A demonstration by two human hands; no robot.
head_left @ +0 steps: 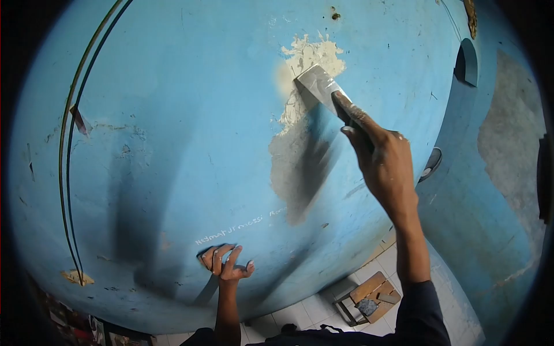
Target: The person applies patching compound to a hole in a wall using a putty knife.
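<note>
My right hand (389, 158) grips a putty knife (320, 86), index finger stretched along it toward the blade. The blade lies against the blue wall (219, 104), at the lower edge of a patch of cream-coloured putty (314, 55). Below that, a grey bare patch (285, 167) shows where there is no blue paint, partly in shadow. Lower on the wall, my left hand (228, 265) rests with fingers bent and apart, and nothing visible in it. White handwriting (239, 226) runs just above those fingers.
A small wooden stool (375, 288) stands on the white tiled floor (294, 314), bearing a grey lump (366, 307) and a flat tool (388, 298). Two dark cables (68, 144) hang down the wall at left. A dark shoe or sandal (431, 163) shows beyond the wall's right edge.
</note>
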